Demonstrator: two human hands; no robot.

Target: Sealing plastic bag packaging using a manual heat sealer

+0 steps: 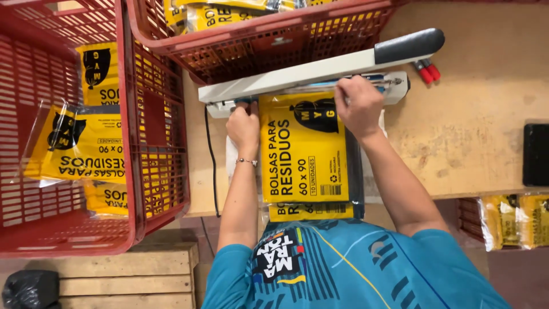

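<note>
A flat yellow packet of bags [303, 154] with black print lies on the wooden table, its far end under the raised arm of a white heat sealer [297, 77] with a black handle [409, 46]. My left hand [244, 125] pinches the packet's far left corner at the sealer's base. My right hand [359, 106] holds the far right corner against the sealing bar. A second yellow packet [309, 212] peeks out beneath the first at the table's near edge.
A red plastic crate [134, 171] at left holds several yellow packets [80, 149]. Another red crate [257, 40] with packets stands behind the sealer. Red-capped markers [427, 71] lie at right, a black object [536, 154] at the table's right edge, more packets [514, 220] below.
</note>
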